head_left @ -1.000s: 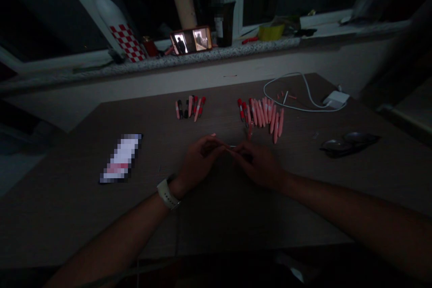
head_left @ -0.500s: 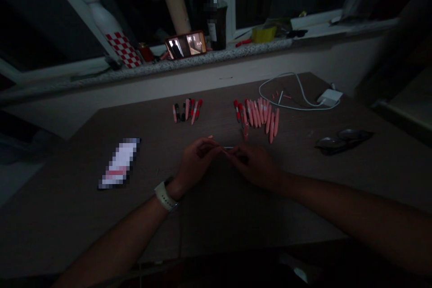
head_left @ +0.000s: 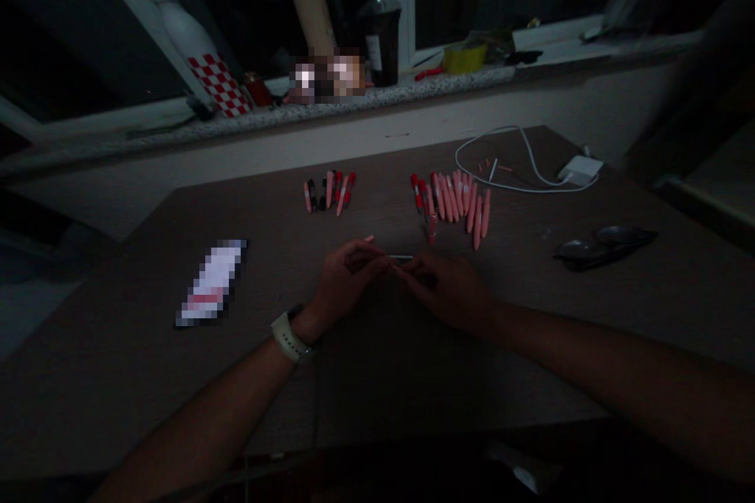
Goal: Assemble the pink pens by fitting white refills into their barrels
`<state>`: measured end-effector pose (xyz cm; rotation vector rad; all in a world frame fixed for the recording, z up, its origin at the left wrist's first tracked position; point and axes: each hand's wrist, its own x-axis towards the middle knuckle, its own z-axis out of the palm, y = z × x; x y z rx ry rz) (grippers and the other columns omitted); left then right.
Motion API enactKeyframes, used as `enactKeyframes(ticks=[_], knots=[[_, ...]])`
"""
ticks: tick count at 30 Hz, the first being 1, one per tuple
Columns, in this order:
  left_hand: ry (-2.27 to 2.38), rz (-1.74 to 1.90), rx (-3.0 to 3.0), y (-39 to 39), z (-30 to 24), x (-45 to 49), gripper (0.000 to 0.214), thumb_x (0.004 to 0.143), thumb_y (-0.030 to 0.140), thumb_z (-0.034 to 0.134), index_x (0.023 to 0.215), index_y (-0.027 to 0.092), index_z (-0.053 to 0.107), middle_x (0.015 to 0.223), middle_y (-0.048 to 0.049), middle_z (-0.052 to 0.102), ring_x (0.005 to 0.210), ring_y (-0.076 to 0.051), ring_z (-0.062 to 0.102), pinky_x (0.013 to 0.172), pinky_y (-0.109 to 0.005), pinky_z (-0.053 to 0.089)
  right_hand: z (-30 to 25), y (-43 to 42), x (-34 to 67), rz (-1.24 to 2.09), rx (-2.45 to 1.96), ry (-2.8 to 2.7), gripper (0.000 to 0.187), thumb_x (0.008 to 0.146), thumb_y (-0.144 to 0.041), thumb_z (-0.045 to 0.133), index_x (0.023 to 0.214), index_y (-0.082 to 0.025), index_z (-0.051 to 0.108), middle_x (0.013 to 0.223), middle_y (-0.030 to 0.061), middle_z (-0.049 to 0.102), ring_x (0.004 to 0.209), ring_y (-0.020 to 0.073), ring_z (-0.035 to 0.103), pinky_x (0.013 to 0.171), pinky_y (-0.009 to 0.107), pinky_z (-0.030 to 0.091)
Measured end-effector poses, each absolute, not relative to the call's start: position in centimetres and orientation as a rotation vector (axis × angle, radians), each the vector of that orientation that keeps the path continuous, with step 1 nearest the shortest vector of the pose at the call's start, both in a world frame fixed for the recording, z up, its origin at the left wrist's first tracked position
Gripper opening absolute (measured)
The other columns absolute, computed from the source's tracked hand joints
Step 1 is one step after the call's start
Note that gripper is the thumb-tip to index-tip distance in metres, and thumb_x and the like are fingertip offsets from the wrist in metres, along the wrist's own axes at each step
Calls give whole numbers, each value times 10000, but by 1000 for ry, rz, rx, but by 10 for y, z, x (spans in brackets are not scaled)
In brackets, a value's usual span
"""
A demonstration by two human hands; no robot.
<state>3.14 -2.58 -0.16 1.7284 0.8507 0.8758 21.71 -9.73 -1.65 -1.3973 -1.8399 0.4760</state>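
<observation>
Both hands meet at the middle of the dim brown table. My left hand, with a pale watch on its wrist, pinches one end of a thin pale rod, perhaps a pen refill. My right hand pinches the other end, fingers curled. Just beyond the right hand lies a row of several pink and red pens. A smaller cluster of pen parts lies further left.
A white cable and charger lie at the back right, with small red bits beside them. Dark glasses rest at the right. A blurred flat item lies at the left. The windowsill holds a checked bottle, a dark cup and clutter.
Both hands stay together on the thin rod with barely any movement. The view has shifted slightly.
</observation>
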Motion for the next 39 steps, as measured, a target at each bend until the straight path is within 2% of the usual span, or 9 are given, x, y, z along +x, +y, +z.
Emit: enactKeyframes(ticks=[3, 11, 16, 20, 26, 31, 35, 37, 39], knots=[[812, 872, 1749, -27, -1, 31, 142, 832, 276, 685, 846, 172, 590, 765, -11, 739, 746, -145, 705, 1153, -441, 303, -16, -98, 217, 473, -1407, -1837, 221, 943, -386, 541, 945, -210, 675, 835, 24, 754, 661, 156, 682, 599, 258, 434], [814, 887, 1852, -32, 0, 29, 147, 831, 287, 693, 899, 180, 617, 916, -56, 744, 824, -185, 708, 996, -434, 486, -10, -95, 219, 748, -1255, -1811, 204, 939, -307, 535, 855, -187, 676, 658, -14, 695, 569, 114, 621, 567, 218, 415], [761, 897, 1904, -32, 0, 29, 109, 847, 257, 675, 903, 182, 619, 891, -45, 746, 805, -172, 707, 1069, -456, 418, -11, -94, 220, 977, -1188, -1715, 218, 931, -330, 537, 850, -168, 659, 588, -26, 631, 490, 89, 555, 491, 188, 384], [699, 885, 1862, -31, 1, 29, 103, 854, 250, 669, 892, 184, 599, 885, -31, 745, 681, -131, 683, 1139, -466, 324, -16, -93, 222, 1294, -1006, -1584, 281, 916, -421, 544, 853, -159, 621, 541, -45, 582, 414, 75, 489, 416, 170, 358], [709, 795, 1701, -32, 0, 30, 170, 842, 327, 678, 883, 185, 595, 858, -29, 730, 639, -124, 656, 1039, -432, 437, -16, -92, 222, 1463, -922, -1467, 296, 888, -452, 575, 839, -161, 603, 527, -45, 591, 382, 69, 468, 385, 164, 357], [688, 786, 1685, -30, -4, 29, 147, 844, 318, 682, 899, 198, 616, 843, -17, 720, 633, -121, 647, 1038, -431, 433, -14, -92, 221, 1500, -910, -1450, 321, 905, -468, 540, 806, -166, 587, 518, -42, 586, 377, 75, 474, 383, 172, 372], [727, 814, 1741, -32, -2, 30, 145, 819, 287, 709, 887, 187, 627, 852, -24, 734, 637, -126, 656, 988, -415, 478, -15, -93, 220, 1360, -980, -1537, 297, 906, -451, 563, 850, -163, 607, 544, -43, 597, 399, 72, 498, 400, 167, 370], [770, 836, 1765, -34, 0, 30, 171, 801, 299, 727, 883, 179, 638, 873, -44, 745, 693, -156, 683, 947, -411, 509, -15, -94, 219, 1273, -1058, -1540, 298, 896, -453, 584, 845, -161, 617, 583, -30, 628, 421, 70, 519, 419, 168, 378], [816, 865, 1809, -35, 2, 31, 167, 802, 308, 726, 877, 175, 658, 885, -55, 752, 770, -181, 704, 1000, -433, 480, -15, -94, 218, 1222, -1106, -1518, 298, 880, -457, 610, 842, -161, 622, 646, -8, 676, 450, 73, 546, 449, 176, 403]])
